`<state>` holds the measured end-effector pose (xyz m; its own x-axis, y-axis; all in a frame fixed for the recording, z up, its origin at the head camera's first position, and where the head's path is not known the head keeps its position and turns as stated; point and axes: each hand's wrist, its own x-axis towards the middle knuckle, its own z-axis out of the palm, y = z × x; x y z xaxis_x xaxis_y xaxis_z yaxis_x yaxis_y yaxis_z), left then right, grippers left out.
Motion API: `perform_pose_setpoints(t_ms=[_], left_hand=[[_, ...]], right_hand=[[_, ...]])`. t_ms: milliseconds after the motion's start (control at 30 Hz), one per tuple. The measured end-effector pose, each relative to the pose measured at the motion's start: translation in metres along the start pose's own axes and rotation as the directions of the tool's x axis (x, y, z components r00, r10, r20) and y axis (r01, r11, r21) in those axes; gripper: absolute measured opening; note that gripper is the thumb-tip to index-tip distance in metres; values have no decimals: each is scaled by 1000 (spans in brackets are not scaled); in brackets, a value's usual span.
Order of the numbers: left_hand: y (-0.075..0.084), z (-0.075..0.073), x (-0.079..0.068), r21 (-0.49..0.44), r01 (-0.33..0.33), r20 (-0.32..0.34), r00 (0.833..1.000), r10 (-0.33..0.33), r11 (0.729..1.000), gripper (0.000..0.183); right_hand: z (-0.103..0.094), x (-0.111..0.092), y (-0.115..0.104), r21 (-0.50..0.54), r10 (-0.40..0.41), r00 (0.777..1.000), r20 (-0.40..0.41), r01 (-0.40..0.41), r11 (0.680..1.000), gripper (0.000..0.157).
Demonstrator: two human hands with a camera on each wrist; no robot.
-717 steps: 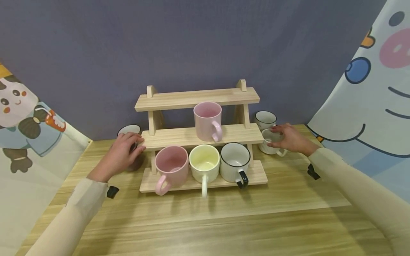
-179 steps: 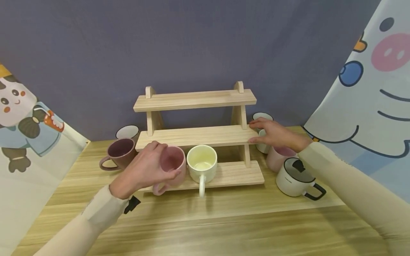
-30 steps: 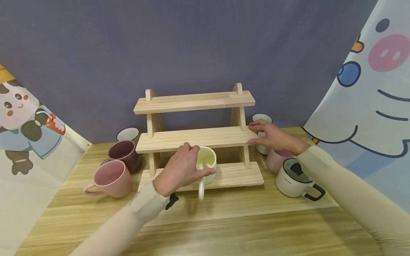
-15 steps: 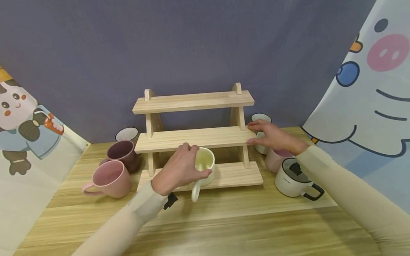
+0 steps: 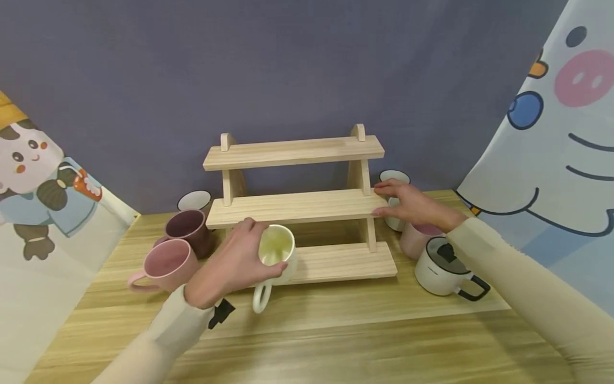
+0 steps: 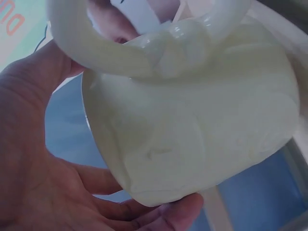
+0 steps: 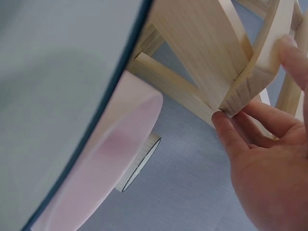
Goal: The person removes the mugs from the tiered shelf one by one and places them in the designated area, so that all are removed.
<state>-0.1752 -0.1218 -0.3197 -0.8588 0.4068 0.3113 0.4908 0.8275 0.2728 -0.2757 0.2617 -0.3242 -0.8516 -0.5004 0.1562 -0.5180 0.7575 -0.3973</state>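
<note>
My left hand (image 5: 235, 261) grips a pale yellow mug (image 5: 278, 242) by its rim, thumb on the near side and fingers beyond. The mug overlaps the left part of the bottom shelf, its handle pointing toward me. In the left wrist view the pale yellow mug (image 6: 192, 125) fills the middle, handle uppermost. My right hand (image 5: 408, 202) holds the right end of the middle board of a three-tier wooden shelf stand (image 5: 297, 205). The right wrist view shows fingers and thumb of the right hand (image 7: 269, 149) pinching that board's end.
Left of the stand sit a pink mug (image 5: 168, 261), a dark plum mug (image 5: 189, 229) and a white-lined mug (image 5: 194, 201). To the right are a white black-rimmed mug (image 5: 436, 274), a light pink mug (image 5: 414, 240) and a black-rimmed mug (image 5: 395, 176). A grey backdrop (image 5: 297, 64) stands behind.
Earlier, the light pink and white black-rimmed mugs left the stand for the right side, the pink one for the left. Just now my left hand moved the pale yellow mug leftward; the right stayed.
</note>
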Motion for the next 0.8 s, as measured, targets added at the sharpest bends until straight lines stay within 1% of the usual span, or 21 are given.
perform_pose_setpoints(t_ms=[267,400,533,633,700,800], left_hand=[[-17,-25,-25,60,21,-27,999,-19,998,79],[-26,-33,-39,64,15,-59,998,-11,998,78],[-35,-37,-52,58,12,-80,997,-7,998,74],[-42,-40,-62,71,3,-100,995,4,997,72],[-47,-43,-69,97,-1,-123,992,13,995,71],[-55,-48,-80,110,-32,-160,986,49,993,70]], right_hand=[[-1,-2,1,7,17,1000,15,-17,1000,70],[-1,-1,0,7,31,999,17,-32,999,72],[-1,-1,-2,4,32,999,19,-32,999,72],[-2,-1,-2,2,33,999,19,-33,999,71],[-2,-1,-3,3,34,999,21,-34,999,71],[-2,-1,-3,4,33,999,21,-33,999,71]])
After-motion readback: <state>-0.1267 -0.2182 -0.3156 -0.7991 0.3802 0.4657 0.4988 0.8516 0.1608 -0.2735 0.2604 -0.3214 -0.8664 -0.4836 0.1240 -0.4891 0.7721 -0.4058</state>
